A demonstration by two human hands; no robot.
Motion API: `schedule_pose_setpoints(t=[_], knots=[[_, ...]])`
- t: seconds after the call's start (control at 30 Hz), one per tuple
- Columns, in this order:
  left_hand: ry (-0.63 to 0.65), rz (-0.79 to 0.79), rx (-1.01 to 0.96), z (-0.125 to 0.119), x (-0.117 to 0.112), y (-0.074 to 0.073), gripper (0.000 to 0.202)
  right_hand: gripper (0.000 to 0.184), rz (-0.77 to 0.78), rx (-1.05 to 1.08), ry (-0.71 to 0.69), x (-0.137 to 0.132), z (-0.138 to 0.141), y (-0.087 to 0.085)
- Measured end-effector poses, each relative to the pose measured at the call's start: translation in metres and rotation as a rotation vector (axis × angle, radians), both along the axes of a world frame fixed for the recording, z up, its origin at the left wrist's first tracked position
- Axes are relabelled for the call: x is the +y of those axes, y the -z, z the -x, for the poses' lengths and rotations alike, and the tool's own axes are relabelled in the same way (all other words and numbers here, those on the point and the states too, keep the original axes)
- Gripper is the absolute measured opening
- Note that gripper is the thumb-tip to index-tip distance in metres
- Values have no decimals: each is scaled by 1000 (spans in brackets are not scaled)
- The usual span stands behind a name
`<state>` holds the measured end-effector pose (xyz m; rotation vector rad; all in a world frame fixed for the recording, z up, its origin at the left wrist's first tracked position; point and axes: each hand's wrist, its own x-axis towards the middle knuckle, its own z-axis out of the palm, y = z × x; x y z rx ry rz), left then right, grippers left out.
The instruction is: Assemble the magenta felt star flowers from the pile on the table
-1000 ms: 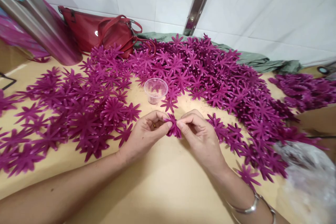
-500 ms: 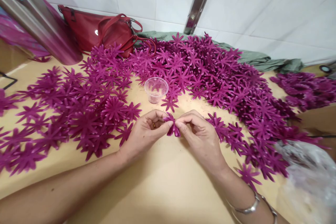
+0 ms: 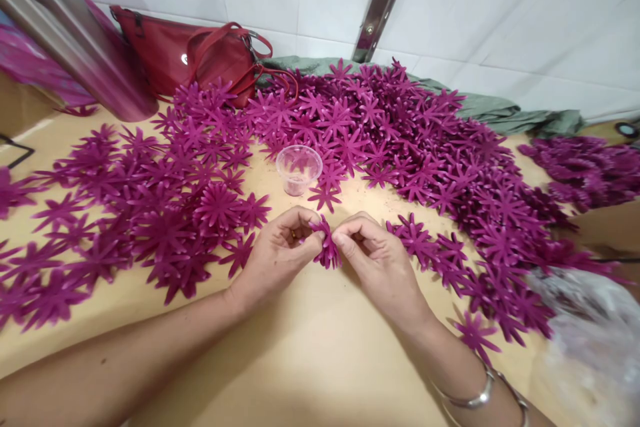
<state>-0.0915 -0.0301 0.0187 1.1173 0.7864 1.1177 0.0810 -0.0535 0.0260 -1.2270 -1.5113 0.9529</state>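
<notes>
The left hand (image 3: 280, 250) clamps its fingers on one purple flower (image 3: 328, 252) above the worktop (image 3: 320, 353); the right hand (image 3: 383, 263) has fingers together at the flower's 3 o'clock edge. One cup (image 3: 299, 181) stands toward 11 o'clock.

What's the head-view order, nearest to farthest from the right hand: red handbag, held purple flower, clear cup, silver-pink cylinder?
From the right hand:
1. Purple flower, at its fingertips.
2. Clear cup, ahead and left.
3. Red handbag, farther left, near wall.
4. Silver-pink cylinder, far left.
</notes>
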Motion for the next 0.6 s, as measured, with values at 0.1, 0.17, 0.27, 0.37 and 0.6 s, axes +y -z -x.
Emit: schedule_pose_setpoints(t=[0.1, 0.17, 0.27, 0.37, 0.6], knots=[[6, -13, -5, 1, 0, 0, 8, 17, -3, -3, -1, 0, -1, 1], [16, -20, -16, 1, 1, 2, 9, 17, -6, 1, 18, 0, -2, 3], [36, 10, -27, 0, 2, 3, 11, 16, -16, 7, 44, 1, -2, 4], [35, 27, -28, 0, 2, 2, 13, 16, -45, -16, 38, 0, -1, 2], [28, 12, 28, 0, 0, -3, 11, 17, 8, 21, 1, -1, 1, 4]])
